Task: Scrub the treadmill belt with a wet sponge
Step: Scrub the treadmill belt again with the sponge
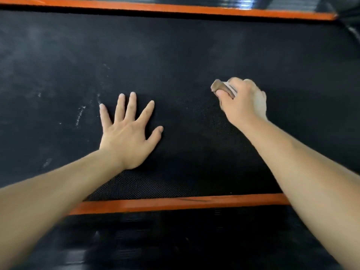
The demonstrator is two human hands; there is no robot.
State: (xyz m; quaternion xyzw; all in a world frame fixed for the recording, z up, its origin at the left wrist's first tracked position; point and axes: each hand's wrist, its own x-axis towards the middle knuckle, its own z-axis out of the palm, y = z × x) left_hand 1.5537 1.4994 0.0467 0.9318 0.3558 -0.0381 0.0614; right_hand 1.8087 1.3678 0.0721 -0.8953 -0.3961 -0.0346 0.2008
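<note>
The black textured treadmill belt (175, 55) fills most of the view, with whitish smears and dusty patches on its left part. My left hand (128, 133) lies flat on the belt, fingers straight and spread. To the right, my right hand (243, 102) grips a small brownish sponge (219, 86) with a pale side; only its left end shows past my fingers. The sponge is down at the belt surface, slightly blurred.
An orange side strip (175, 203) borders the belt near me, with a black ribbed side rail (175, 240) below it. A second orange strip (175, 8) runs along the far edge, another dark rail behind it.
</note>
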